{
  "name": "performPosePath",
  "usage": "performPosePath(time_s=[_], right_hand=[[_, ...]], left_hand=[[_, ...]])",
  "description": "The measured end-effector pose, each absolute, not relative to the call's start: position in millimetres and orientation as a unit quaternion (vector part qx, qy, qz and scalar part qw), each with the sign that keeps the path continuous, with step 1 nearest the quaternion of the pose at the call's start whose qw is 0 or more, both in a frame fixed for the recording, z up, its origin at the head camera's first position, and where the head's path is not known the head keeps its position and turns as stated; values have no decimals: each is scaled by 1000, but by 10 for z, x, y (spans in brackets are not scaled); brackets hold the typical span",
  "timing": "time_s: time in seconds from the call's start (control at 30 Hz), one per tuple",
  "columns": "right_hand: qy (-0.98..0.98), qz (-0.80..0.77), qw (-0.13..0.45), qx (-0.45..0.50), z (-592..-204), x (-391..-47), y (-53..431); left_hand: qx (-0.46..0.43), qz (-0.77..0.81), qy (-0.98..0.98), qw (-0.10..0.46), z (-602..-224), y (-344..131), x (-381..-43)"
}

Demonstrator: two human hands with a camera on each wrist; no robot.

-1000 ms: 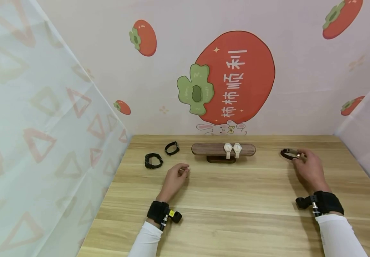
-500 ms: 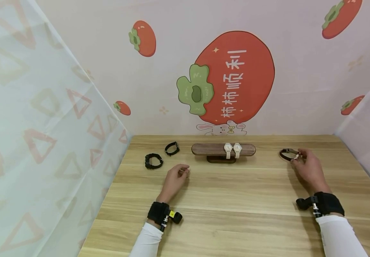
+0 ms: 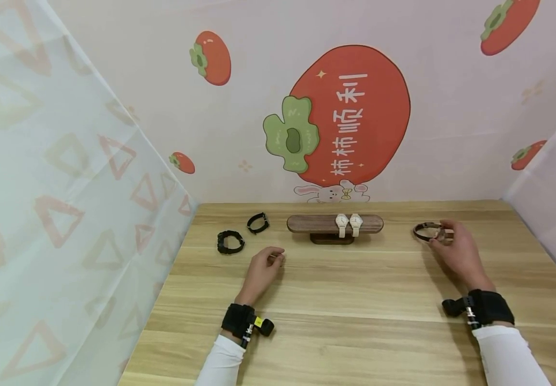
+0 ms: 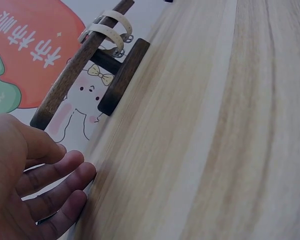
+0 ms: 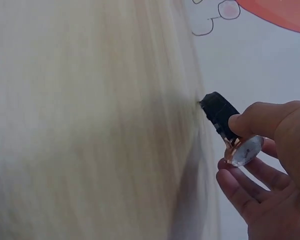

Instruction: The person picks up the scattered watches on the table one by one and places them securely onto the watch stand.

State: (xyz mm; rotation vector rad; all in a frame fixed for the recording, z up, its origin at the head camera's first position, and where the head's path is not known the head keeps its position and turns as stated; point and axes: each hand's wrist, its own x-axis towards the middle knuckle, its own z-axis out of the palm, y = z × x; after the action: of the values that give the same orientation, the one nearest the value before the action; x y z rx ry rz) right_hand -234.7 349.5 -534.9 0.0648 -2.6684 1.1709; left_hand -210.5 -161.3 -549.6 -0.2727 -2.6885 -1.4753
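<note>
My right hand (image 3: 460, 252) pinches a watch (image 3: 426, 231) between thumb and fingers, at the right of the table. In the right wrist view the watch (image 5: 244, 151) shows a round pale dial in a rose-gold case and a dark strap (image 5: 220, 112). My left hand (image 3: 261, 271) rests at the table with fingers loosely curled and nothing in them. Beyond it is a dark wooden watch stand (image 3: 302, 224), with two cream watches (image 3: 342, 222) side by side on its right half. The left wrist view shows the stand's bar (image 4: 65, 82) past my left fingers (image 4: 70, 205).
Two black watches lie at the table's back left: a chunky one (image 3: 231, 242) and a slimmer one (image 3: 258, 223). A printed backdrop (image 3: 239, 118) rises behind the wooden table (image 3: 345, 311), with a side panel (image 3: 65, 214) along the left.
My right hand has moved slightly left with the watch, whose strap loop and dial have turned more into view. My left hand stays in place.
</note>
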Motion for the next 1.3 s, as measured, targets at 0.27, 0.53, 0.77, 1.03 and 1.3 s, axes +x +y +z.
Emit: performPosePath(time_s=[0.27,0.53,0.77,1.03,1.3], right_hand=[[-918,374,127,32,-5279,-2325,3389],[-919,369,133,43,-5230,-2298,3301],[-920,356,157,56,-5171,-2271,3236],[-914,353,179,90,-5149,-2260,3122],[-909,363,177,107,-5186,-2230,3013]], left_hand=[[-85,-478,-873,34,-5500,-1607,-2108],[-88,-481,-872,32,-5494,-1603,-2095],[-87,-483,-871,34,-5511,-1602,-2084],[-96,-483,-870,39,-5506,-1586,-2090],[-90,-484,-870,34,-5490,-1568,-2089]])
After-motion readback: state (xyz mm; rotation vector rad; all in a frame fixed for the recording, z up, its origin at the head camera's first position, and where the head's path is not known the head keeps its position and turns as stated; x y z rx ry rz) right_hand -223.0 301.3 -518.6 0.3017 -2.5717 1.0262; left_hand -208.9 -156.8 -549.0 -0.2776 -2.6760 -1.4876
